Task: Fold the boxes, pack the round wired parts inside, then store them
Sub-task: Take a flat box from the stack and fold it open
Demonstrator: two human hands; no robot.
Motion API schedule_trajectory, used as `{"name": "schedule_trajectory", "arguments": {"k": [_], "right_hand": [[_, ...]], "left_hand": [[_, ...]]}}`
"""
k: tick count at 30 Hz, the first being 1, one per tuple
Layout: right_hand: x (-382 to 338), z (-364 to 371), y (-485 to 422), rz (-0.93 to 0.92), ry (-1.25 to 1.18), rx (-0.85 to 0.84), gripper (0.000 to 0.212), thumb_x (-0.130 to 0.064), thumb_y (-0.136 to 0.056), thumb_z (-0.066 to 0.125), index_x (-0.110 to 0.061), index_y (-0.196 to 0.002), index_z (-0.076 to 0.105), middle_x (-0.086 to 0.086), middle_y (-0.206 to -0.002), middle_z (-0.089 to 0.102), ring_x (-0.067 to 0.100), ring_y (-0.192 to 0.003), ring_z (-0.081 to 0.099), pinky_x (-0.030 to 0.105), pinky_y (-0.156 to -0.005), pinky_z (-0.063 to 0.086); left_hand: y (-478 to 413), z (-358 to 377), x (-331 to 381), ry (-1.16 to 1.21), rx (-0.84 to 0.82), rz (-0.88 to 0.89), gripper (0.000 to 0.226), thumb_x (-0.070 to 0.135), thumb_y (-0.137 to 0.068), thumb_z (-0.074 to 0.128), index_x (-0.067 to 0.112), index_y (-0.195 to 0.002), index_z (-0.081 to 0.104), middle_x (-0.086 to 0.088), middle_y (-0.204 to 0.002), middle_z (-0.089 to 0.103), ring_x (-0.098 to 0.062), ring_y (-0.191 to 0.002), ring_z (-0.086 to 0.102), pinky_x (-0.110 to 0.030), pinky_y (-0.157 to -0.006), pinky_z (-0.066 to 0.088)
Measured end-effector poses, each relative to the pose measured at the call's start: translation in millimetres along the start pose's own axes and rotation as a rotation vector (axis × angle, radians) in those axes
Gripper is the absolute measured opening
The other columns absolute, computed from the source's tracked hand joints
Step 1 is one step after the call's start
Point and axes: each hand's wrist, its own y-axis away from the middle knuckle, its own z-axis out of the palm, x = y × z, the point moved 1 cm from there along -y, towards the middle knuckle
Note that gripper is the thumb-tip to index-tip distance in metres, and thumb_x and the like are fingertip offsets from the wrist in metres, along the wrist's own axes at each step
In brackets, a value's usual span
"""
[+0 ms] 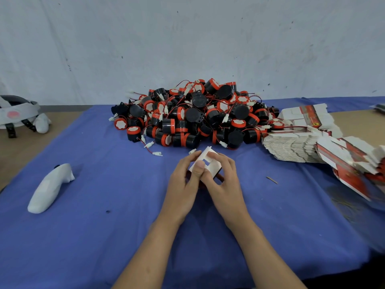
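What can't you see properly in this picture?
Head view:
Inside of the white box: covered by the left hand and right hand.
Flat boxes, right: blurred, cut off by the edge.
Bottom of the parts pile: buried under other parts.
Strapped grey thing, far left: cut off.

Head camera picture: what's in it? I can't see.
A left hand and right hand grip a small white box above a blue cloth. Behind lies a heap of black-and-red round wired parts, flat boxes stacked to its right.

Two forearms, bare up to the lower edge of the frame — left hand and right hand bare too — thumbnail cut short
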Motion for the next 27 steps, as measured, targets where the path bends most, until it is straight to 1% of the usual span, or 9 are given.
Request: {"name": "schedule_trajectory", "arguments": {"k": [4,7,9,11,14,19,21,24,27], "right_hand": [[4,0,-1,-0.005,0.032,-0.007,0.032,-0.038,-0.096,0.067,-0.054,-0.123,0.057,-0.029,-0.131,0.045,-0.005,-0.127,0.049,0.007,-0.093,0.043],[8,1,-1,0.001,0.072,-0.012,0.036,-0.035,-0.092,0.065,-0.052,-0.123,0.057,-0.031,-0.131,0.044,-0.005,-0.127,0.049,0.009,-0.092,0.045],[10,0,-2,0.005,0.094,-0.012,0.037,-0.036,-0.090,0.064,-0.049,-0.125,0.058,-0.030,-0.132,0.044,-0.004,-0.128,0.048,0.009,-0.093,0.045],[9,0,-2,0.000,0.081,-0.002,0.038,-0.036,-0.090,0.065,-0.051,-0.124,0.058,-0.031,-0.132,0.044,-0.005,-0.127,0.049,0.006,-0.092,0.044],[8,0,-2,-0.008,0.075,0.017,0.036,-0.042,-0.086,0.064,-0.056,-0.118,0.056,-0.032,-0.132,0.043,-0.006,-0.126,0.049,0.012,-0.092,0.049],[9,0,-3,-0.042,0.113,0.033,0.032,-0.040,-0.089,0.067,-0.052,-0.118,0.057,-0.032,-0.132,0.043,-0.003,-0.128,0.050,0.009,-0.093,0.045],[10,0,-3,-0.054,0.117,0.037,0.038,-0.035,-0.090,0.068,-0.054,-0.121,0.054,-0.031,-0.133,0.043,-0.003,-0.129,0.049,0.008,-0.094,0.044],[11,-1,-3,-0.055,0.132,0.023,0.051,-0.025,-0.092,0.071,-0.057,-0.124,0.050,-0.029,-0.138,0.042,-0.004,-0.130,0.048,0.006,-0.093,0.043],[12,0,-2,-0.045,0.130,0.018,0.058,-0.029,-0.091,0.072,-0.062,-0.128,0.042,-0.029,-0.140,0.043,-0.004,-0.132,0.046,0.005,-0.094,0.042]], "left_hand": [[1,-1,1,-0.047,0.060,0.028,0.048,0.066,-0.095,0.041,0.038,-0.130,0.059,0.013,-0.120,0.068,-0.004,-0.109,0.065,-0.021,-0.082,0.056],[2,-1,0,-0.060,0.161,0.026,0.045,0.067,-0.096,0.032,0.038,-0.104,0.066,0.015,-0.094,0.072,-0.005,-0.086,0.068,-0.020,-0.067,0.054],[2,-1,0,-0.078,0.205,0.018,0.045,0.067,-0.096,0.030,0.037,-0.093,0.064,0.014,-0.086,0.071,-0.007,-0.078,0.067,-0.021,-0.061,0.053],[2,-1,1,-0.091,0.190,0.042,0.043,0.066,-0.097,0.029,0.039,-0.094,0.062,0.015,-0.088,0.070,-0.005,-0.079,0.066,-0.014,-0.061,0.049],[4,0,7,-0.038,0.134,0.073,0.041,0.066,-0.099,0.030,0.042,-0.106,0.063,0.015,-0.099,0.071,-0.006,-0.091,0.068,-0.013,-0.070,0.051],[1,1,5,0.002,0.074,-0.001,0.035,0.058,-0.091,0.050,0.038,-0.118,0.060,0.018,-0.114,0.069,-0.004,-0.108,0.065,-0.027,-0.086,0.056],[2,1,6,-0.013,0.055,-0.004,0.036,0.056,-0.090,0.055,0.040,-0.121,0.058,0.021,-0.118,0.066,0.000,-0.113,0.062,-0.030,-0.089,0.057],[4,0,7,-0.024,0.047,0.015,0.042,0.056,-0.087,0.055,0.040,-0.126,0.057,0.026,-0.121,0.063,0.004,-0.115,0.059,-0.021,-0.089,0.055],[3,-2,8,-0.018,0.064,0.013,0.040,0.046,-0.089,0.057,0.039,-0.128,0.058,0.027,-0.120,0.064,0.004,-0.113,0.060,-0.016,-0.086,0.052]]}}
